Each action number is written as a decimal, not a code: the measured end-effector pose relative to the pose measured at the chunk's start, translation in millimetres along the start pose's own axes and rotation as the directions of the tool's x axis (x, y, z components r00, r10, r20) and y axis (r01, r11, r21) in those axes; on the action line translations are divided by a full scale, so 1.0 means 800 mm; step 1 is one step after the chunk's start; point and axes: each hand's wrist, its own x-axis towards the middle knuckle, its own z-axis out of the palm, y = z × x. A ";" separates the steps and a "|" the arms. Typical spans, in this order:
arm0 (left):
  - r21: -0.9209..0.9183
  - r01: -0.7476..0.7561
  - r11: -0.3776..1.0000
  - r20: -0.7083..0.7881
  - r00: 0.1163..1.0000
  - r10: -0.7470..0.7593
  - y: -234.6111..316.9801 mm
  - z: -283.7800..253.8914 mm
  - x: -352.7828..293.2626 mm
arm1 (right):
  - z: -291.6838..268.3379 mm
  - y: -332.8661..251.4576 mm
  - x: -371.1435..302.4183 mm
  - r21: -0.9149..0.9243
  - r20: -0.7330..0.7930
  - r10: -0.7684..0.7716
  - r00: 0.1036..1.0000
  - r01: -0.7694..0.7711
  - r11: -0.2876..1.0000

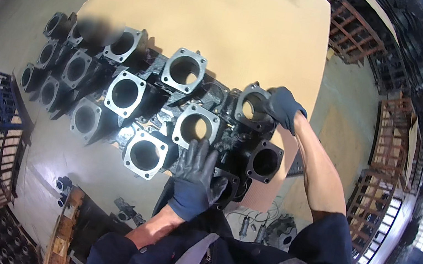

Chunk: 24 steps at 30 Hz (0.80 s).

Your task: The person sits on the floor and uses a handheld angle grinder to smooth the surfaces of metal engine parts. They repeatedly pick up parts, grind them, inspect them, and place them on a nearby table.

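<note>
Flanged casting (pixel 187 123) mid-frame; left hand (pixel 196 171) on rim, fingers straight, thumb apart. Right hand (pixel 284 109) at neighbouring casting (pixel 256 106), right of centre; grip hidden, can't tell. Tight spacing: careless shove could clash both.

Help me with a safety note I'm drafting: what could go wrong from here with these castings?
1. The left hand reaches to the bore rim of the middle casting; a sharp edge there might nick it.
2. The right hand is at the side of another casting, with others close by, so a shift might pinch it.
3. The front casting seems to stand near the edge of the cardboard; a push might tip it off.
</note>
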 end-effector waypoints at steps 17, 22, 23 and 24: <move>-0.142 -0.048 0.989 -0.063 0.997 0.039 -0.010 0.009 0.003 | -0.003 -0.005 -0.001 0.114 0.067 0.005 0.998 -0.012 0.993; -0.031 -0.098 0.995 0.010 0.995 0.099 0.008 0.016 0.009 | -0.017 -0.001 -0.010 -0.057 0.103 0.217 0.971 -0.212 0.976; 0.031 -0.108 0.994 -0.015 0.994 0.109 0.010 0.016 0.008 | -0.009 -0.001 -0.011 -0.103 0.052 0.170 0.984 -0.164 0.981; 0.104 -0.113 0.988 0.019 0.994 0.111 0.013 0.014 0.003 | -0.016 -0.010 -0.037 -0.043 -0.003 0.142 0.990 -0.142 0.989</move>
